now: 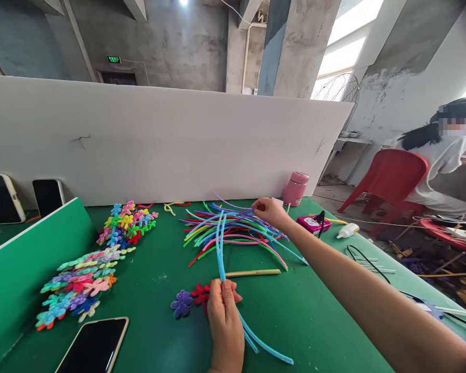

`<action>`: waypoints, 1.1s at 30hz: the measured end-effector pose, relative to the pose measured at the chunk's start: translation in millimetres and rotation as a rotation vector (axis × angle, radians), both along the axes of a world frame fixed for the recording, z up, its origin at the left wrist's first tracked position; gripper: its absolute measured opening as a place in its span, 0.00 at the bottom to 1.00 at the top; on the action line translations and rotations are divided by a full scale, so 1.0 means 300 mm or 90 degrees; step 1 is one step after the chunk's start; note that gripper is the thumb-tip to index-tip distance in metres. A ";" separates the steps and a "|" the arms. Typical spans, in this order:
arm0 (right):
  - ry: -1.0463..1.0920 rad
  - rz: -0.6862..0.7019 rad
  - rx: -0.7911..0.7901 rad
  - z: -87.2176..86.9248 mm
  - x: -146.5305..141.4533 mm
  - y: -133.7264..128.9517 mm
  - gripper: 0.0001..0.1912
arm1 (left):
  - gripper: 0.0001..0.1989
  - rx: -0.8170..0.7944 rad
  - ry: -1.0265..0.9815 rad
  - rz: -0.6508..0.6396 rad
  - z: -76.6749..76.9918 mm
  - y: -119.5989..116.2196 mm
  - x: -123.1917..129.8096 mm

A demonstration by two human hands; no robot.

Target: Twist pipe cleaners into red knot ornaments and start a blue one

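Note:
My left hand (226, 316) is closed around two light blue pipe cleaners (219, 248), which stick out above and below the fist. Farther back, my right hand (270, 211) pinches the end of a purple pipe cleaner (235, 203) at the back right of a loose pile of many-coloured pipe cleaners (233, 233). Just left of my left hand lie a purple fuzzy flower (181, 303) and a red one (200, 293), partly hidden by the hand. A thin wooden stick (256, 272) rests between the pile and my left hand.
Piles of fuzzy flowers (126, 224) lie left, near a green divider (42, 274) and a phone (95, 347). A pink bottle (295, 188), a pink box (314, 223) and a white glue bottle (348, 230) are right. A person (438, 155) sits on a red chair (392, 173).

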State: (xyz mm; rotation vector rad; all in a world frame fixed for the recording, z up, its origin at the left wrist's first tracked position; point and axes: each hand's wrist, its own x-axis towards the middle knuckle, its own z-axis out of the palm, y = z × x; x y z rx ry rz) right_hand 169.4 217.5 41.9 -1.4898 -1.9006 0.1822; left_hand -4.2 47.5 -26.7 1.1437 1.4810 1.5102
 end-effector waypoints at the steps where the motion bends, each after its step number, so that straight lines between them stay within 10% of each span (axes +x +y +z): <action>1: -0.008 0.009 -0.003 0.011 0.002 -0.003 0.08 | 0.19 0.000 0.003 -0.003 -0.001 -0.001 0.000; 15: 0.151 -0.008 0.055 0.078 -0.051 0.013 0.08 | 0.16 -0.014 0.007 -0.024 -0.011 0.003 0.000; 24: 0.420 -0.040 -0.065 0.065 -0.114 0.051 0.08 | 0.17 -0.016 0.001 -0.028 -0.010 0.004 -0.001; 33: 0.397 -0.064 -0.182 0.046 -0.181 0.035 0.12 | 0.20 -0.013 -0.008 -0.022 -0.013 0.005 0.005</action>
